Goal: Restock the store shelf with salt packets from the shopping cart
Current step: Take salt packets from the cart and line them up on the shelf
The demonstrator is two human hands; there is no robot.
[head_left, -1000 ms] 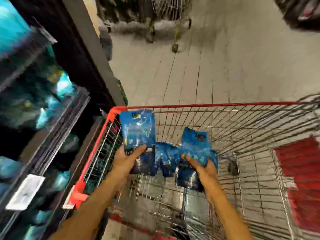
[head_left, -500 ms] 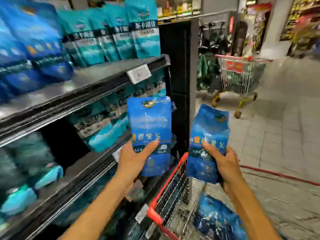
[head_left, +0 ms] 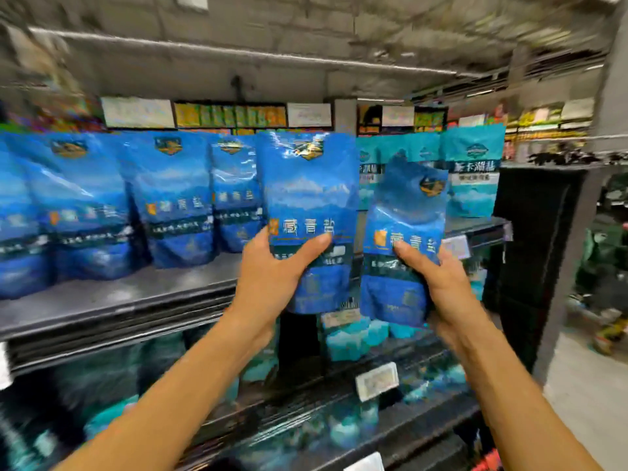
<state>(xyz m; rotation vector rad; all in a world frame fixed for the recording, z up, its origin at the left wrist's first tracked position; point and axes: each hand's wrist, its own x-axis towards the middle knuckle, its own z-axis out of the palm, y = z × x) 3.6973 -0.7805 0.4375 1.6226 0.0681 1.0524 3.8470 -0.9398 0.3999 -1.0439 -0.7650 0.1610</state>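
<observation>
Before the upper shelf [head_left: 142, 300], left hand [head_left: 272, 277] and right hand [head_left: 438, 283] each gripped a salt packet [head_left: 306, 205] (placing step); next, probably stand them upright beside the blue row [head_left: 136, 205].

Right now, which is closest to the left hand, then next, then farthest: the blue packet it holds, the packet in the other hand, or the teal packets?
1. Left-hand packet, in left hand.
2. Right-hand packet, just right.
3. Teal packets, far right on shelf.

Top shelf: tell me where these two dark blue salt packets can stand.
The top shelf has bare board in front of the standing dark blue packets. A gap lies between that row and the teal packets, behind the packets that the left hand and right hand hold. The left stretch is crowded.
</observation>
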